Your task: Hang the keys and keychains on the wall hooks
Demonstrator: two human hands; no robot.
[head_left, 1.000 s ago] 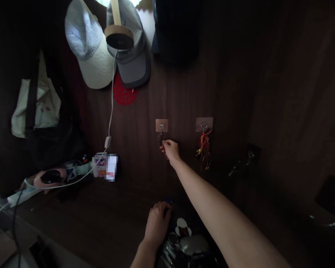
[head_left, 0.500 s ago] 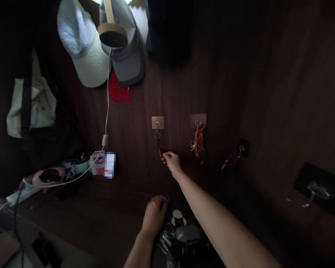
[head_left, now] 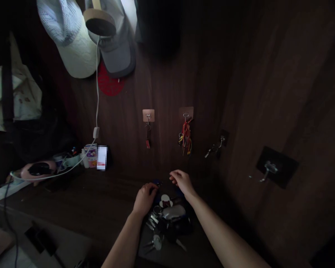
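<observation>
My left hand (head_left: 145, 199) rests low on the dark shelf, fingers curled at a small blue object (head_left: 156, 182) with a metal bit, mostly hidden by the fingertips. My right hand (head_left: 182, 182) hovers to its right, fingers loosely bent and slightly apart, with nothing visible in them. Between my forearms lies a heap of keys (head_left: 156, 242), with a white flower-shaped charm (head_left: 165, 201) and a shiny grey oval case (head_left: 174, 212). On the wall ahead, a small red key tag (head_left: 147, 143) hangs by a ring from a hook (head_left: 148, 115).
More keys on red cords (head_left: 186, 136) hang from a second hook. Further hooks (head_left: 222, 139) (head_left: 270, 167) line the right wall. Left are a lit phone (head_left: 102, 158), small boxes (head_left: 91, 154), a power strip (head_left: 11, 190) and a white cable (head_left: 97, 93). Caps (head_left: 80, 61) hang above.
My right hand has let go of the red tag hanging on the wall hook and come down toward the shelf. My left hand stays by the blue object. The view has shifted.
</observation>
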